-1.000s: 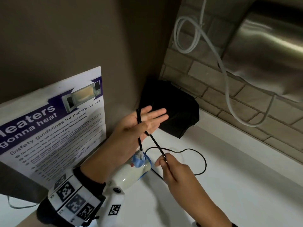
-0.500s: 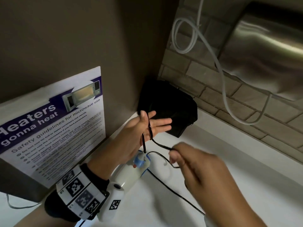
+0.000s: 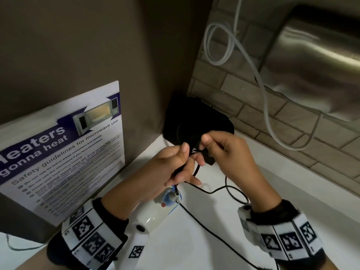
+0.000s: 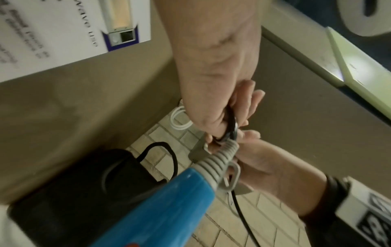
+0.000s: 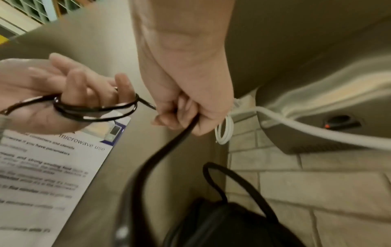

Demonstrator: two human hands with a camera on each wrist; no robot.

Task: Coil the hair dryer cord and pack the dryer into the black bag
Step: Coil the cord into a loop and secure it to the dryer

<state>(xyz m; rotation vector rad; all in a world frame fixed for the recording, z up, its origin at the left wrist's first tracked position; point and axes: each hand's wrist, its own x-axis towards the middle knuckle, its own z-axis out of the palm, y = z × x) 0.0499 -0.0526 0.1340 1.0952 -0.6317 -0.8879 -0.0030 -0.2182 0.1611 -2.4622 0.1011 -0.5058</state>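
Note:
The white hair dryer with its blue end lies under my left wrist. Its black cord leaves a grey ribbed sleeve and is looped round my left fingers. My left hand holds those loops with curled fingers and thumb. Just to its right, my right hand pinches the cord. The rest of the cord trails loose over the counter. The black bag stands in the corner behind both hands, its strap sticking up.
A microwave safety poster leans on the brown wall at left. A steel hand dryer and a white cable hang on the brick wall at right. The white counter stretches to the right and toward me.
My right hand rose from the counter and carried the cord up to my left hand. The left fingers, spread flat before, now curl round the loops.

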